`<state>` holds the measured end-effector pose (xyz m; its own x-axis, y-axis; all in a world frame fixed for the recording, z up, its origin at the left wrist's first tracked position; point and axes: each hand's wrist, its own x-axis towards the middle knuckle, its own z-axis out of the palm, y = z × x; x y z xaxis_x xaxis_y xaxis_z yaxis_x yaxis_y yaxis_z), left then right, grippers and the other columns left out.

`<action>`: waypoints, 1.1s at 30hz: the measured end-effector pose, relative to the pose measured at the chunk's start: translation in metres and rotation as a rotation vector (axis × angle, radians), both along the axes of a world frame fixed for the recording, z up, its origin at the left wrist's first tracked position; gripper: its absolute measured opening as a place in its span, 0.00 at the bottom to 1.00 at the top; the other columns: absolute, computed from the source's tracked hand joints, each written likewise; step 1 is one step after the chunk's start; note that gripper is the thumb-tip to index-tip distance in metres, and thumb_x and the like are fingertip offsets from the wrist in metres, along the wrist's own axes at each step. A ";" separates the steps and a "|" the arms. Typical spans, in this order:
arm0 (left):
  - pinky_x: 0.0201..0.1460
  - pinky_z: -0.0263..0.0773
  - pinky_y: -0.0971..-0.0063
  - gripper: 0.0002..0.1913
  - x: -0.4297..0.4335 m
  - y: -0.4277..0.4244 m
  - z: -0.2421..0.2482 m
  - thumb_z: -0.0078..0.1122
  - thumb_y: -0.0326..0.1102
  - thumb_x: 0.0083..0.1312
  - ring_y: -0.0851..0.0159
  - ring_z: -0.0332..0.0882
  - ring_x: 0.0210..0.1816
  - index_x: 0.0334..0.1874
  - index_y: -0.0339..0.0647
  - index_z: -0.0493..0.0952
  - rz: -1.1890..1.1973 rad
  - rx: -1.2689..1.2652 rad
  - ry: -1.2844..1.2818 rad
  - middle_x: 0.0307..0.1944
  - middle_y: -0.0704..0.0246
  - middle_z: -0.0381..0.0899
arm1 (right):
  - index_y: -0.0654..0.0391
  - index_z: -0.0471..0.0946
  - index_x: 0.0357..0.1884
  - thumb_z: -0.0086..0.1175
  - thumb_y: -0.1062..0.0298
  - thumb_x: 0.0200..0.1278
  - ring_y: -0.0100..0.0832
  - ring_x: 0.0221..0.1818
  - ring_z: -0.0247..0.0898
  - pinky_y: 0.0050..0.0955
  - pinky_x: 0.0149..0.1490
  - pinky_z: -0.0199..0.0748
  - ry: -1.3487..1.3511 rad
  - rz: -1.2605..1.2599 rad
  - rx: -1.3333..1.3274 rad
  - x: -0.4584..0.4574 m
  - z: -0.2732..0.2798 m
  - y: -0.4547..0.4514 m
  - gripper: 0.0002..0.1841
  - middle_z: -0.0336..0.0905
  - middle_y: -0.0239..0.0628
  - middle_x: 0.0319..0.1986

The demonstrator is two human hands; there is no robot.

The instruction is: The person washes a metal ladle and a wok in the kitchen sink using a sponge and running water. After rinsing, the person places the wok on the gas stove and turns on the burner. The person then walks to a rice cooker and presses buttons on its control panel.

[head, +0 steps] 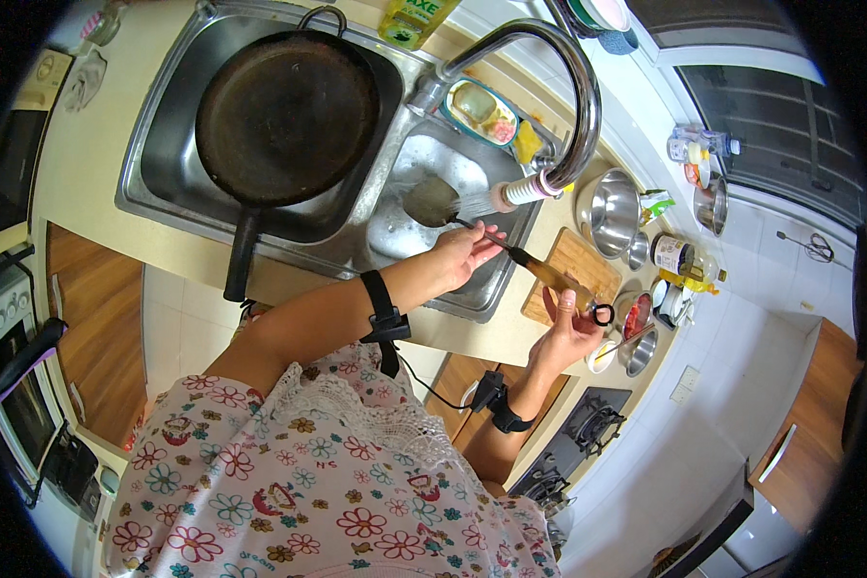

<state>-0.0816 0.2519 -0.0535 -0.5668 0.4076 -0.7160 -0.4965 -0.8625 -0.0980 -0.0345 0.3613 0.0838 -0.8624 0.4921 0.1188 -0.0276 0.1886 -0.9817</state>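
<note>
A ladle (430, 201) with a long metal shaft and a brown handle lies slantwise over the right sink basin (488, 296). My right hand (567, 334) grips the handle near its hanging ring. Closer to the bowl, my left hand (466, 254) holds the metal shaft between thumb and fingers. Water sprays from the faucet's nozzle (524, 192) onto the ladle's bowl end. White suds (397, 235) cover much of the basin floor beneath it. A large dark frying pan (289, 119) rests across the left basin, its handle jutting over the front edge.
The curved faucet (590, 94) arches above the right basin. Behind it sit a soap dish (501, 130) and a yellow sponge (527, 143). Rightward are a wooden cutting board (585, 264), steel bowls (610, 209), bottles (670, 253) and a gas stove (585, 426). Dish soap (413, 22) stands behind the sink.
</note>
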 end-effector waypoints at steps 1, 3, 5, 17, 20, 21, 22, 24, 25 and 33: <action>0.61 0.73 0.61 0.07 0.000 0.000 0.003 0.47 0.32 0.72 0.58 0.78 0.49 0.41 0.35 0.71 -0.001 -0.001 -0.007 0.43 0.62 0.77 | 0.61 0.67 0.41 0.58 0.81 0.59 0.30 0.38 0.77 0.39 0.44 0.86 -0.008 -0.055 -0.016 0.002 0.001 0.001 0.12 0.76 0.43 0.42; 0.60 0.73 0.59 0.07 -0.001 -0.001 0.007 0.48 0.31 0.72 0.57 0.79 0.49 0.40 0.34 0.71 -0.003 -0.003 -0.006 0.43 0.62 0.77 | 0.61 0.67 0.41 0.59 0.81 0.58 0.29 0.36 0.76 0.42 0.44 0.86 0.021 -0.030 -0.010 0.004 0.001 0.001 0.13 0.75 0.42 0.40; 0.60 0.73 0.59 0.06 -0.004 -0.002 0.007 0.48 0.31 0.72 0.56 0.78 0.49 0.41 0.34 0.71 -0.006 -0.004 0.009 0.43 0.62 0.77 | 0.62 0.66 0.41 0.59 0.81 0.58 0.32 0.38 0.77 0.41 0.44 0.86 0.018 -0.049 -0.023 0.006 0.000 0.001 0.13 0.76 0.45 0.42; 0.63 0.71 0.65 0.06 -0.017 -0.023 -0.011 0.49 0.28 0.71 0.60 0.78 0.50 0.44 0.34 0.72 0.006 -0.012 -0.005 0.45 0.62 0.77 | 0.65 0.69 0.45 0.58 0.80 0.60 0.32 0.44 0.77 0.27 0.50 0.79 -0.045 0.111 0.011 -0.006 -0.013 -0.012 0.13 0.77 0.52 0.46; 0.60 0.73 0.71 0.07 -0.022 -0.027 -0.017 0.50 0.29 0.70 0.63 0.77 0.51 0.46 0.34 0.73 0.043 -0.037 -0.076 0.44 0.63 0.79 | 0.67 0.69 0.48 0.56 0.78 0.62 0.36 0.50 0.76 0.34 0.52 0.81 -0.083 0.190 0.056 -0.012 -0.018 -0.018 0.14 0.76 0.53 0.48; 0.61 0.73 0.71 0.07 -0.024 -0.028 -0.019 0.50 0.28 0.70 0.63 0.77 0.51 0.47 0.34 0.73 0.045 -0.044 -0.078 0.44 0.63 0.79 | 0.67 0.69 0.49 0.56 0.79 0.62 0.37 0.50 0.76 0.34 0.52 0.80 -0.071 0.206 0.054 -0.013 -0.018 -0.019 0.14 0.77 0.53 0.48; 0.61 0.73 0.71 0.07 -0.024 -0.029 -0.020 0.50 0.28 0.70 0.63 0.77 0.50 0.47 0.34 0.73 0.049 -0.057 -0.099 0.44 0.63 0.79 | 0.67 0.69 0.49 0.56 0.79 0.62 0.37 0.51 0.76 0.34 0.52 0.80 -0.061 0.218 0.052 -0.014 -0.017 -0.021 0.14 0.77 0.53 0.47; 0.61 0.72 0.70 0.09 -0.024 -0.029 -0.020 0.50 0.27 0.70 0.62 0.76 0.52 0.48 0.32 0.72 -0.002 -0.037 -0.036 0.46 0.61 0.78 | 0.67 0.69 0.49 0.56 0.79 0.62 0.38 0.50 0.76 0.35 0.53 0.79 -0.028 0.220 0.051 -0.013 -0.012 -0.022 0.14 0.77 0.54 0.47; 0.62 0.72 0.70 0.09 -0.024 -0.029 -0.020 0.50 0.27 0.70 0.61 0.76 0.52 0.49 0.31 0.72 -0.031 -0.034 -0.022 0.47 0.60 0.77 | 0.67 0.70 0.49 0.56 0.80 0.62 0.37 0.50 0.76 0.32 0.53 0.77 -0.003 0.209 0.046 -0.011 -0.008 -0.022 0.14 0.78 0.52 0.47; 0.69 0.65 0.64 0.16 -0.037 -0.030 -0.038 0.49 0.24 0.68 0.51 0.70 0.59 0.55 0.22 0.66 -0.197 -0.005 0.009 0.54 0.47 0.70 | 0.67 0.72 0.44 0.55 0.83 0.59 0.44 0.50 0.77 0.36 0.54 0.76 0.150 0.326 0.510 0.021 0.044 0.010 0.11 0.79 0.55 0.43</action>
